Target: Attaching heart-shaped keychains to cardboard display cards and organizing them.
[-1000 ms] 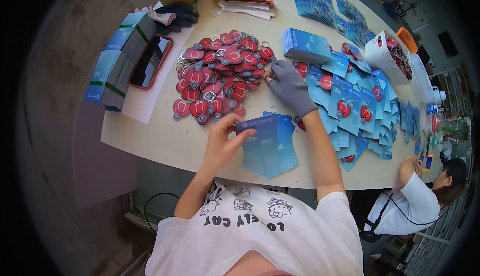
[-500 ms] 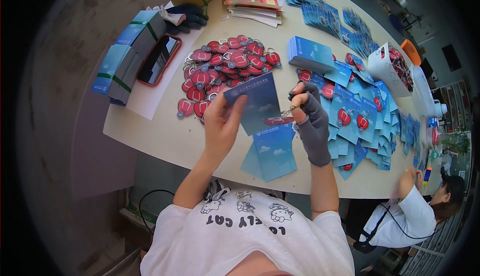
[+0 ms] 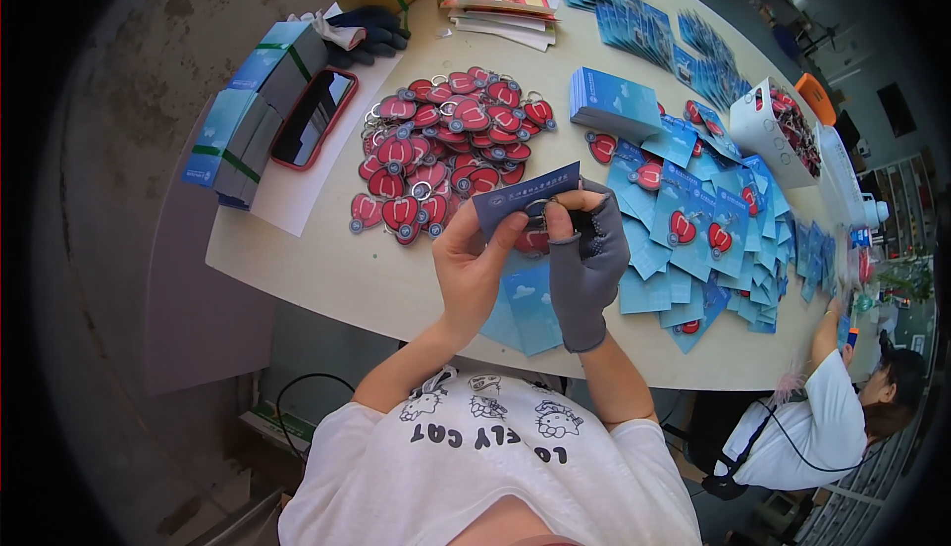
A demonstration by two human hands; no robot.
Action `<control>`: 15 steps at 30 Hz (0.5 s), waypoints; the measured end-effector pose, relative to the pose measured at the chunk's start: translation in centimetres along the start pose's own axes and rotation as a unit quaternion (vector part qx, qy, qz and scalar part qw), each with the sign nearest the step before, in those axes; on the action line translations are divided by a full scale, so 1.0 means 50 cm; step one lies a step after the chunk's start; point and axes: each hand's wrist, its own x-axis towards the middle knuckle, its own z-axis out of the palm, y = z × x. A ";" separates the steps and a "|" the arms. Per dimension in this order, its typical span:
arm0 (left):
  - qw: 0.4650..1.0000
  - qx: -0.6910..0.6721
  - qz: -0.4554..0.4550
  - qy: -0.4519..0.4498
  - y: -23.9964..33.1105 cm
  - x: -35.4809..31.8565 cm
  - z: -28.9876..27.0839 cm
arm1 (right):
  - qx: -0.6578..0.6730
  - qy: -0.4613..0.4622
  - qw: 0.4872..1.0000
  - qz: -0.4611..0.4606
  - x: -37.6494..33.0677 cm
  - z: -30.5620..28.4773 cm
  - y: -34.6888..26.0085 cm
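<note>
My bare left hand (image 3: pixel 470 267) grips a dark blue card (image 3: pixel 527 192), tilted so that it looks narrow. On the card's right side my right hand (image 3: pixel 588 269), in a grey fingertipless glove, pinches a keychain ring (image 3: pixel 538 209) against it. Below the ring hangs a red keychain (image 3: pixel 533 241), partly hidden by the fingers. Whether the ring passes through the card, I cannot tell. Beneath my hands, light blue cards (image 3: pixel 527 298) lie on the table. A heap of red keychains (image 3: pixel 446 140) lies just beyond my left hand.
At right, blue cards with red keychains (image 3: pixel 698 229) lie in a loose pile. Behind it stand a card stack (image 3: pixel 614 102) and a white basket (image 3: pixel 761 140). Banded card bundles (image 3: pixel 238 120), a phone (image 3: pixel 315 118) and dark gloves (image 3: pixel 369 36) lie left. A co-worker (image 3: pixel 812 427) is at right.
My right hand has moved left to the card, bringing the keychain ring against it. The card has tipped from showing its broad face to a narrow view.
</note>
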 end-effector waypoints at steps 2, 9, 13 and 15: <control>1.000 -0.015 0.001 0.025 -0.001 -0.006 0.006 | 0.003 0.002 1.000 -0.013 0.001 0.007 -0.008; 0.996 0.018 0.070 0.042 -0.003 -0.020 0.032 | -0.015 0.010 0.997 -0.070 0.000 0.011 -0.008; 0.994 0.059 0.086 0.029 -0.009 -0.019 0.021 | 0.079 0.036 0.996 -0.026 -0.008 0.020 -0.020; 0.991 0.087 0.098 0.027 -0.020 -0.018 0.010 | 0.105 0.045 0.993 -0.006 -0.007 0.019 -0.026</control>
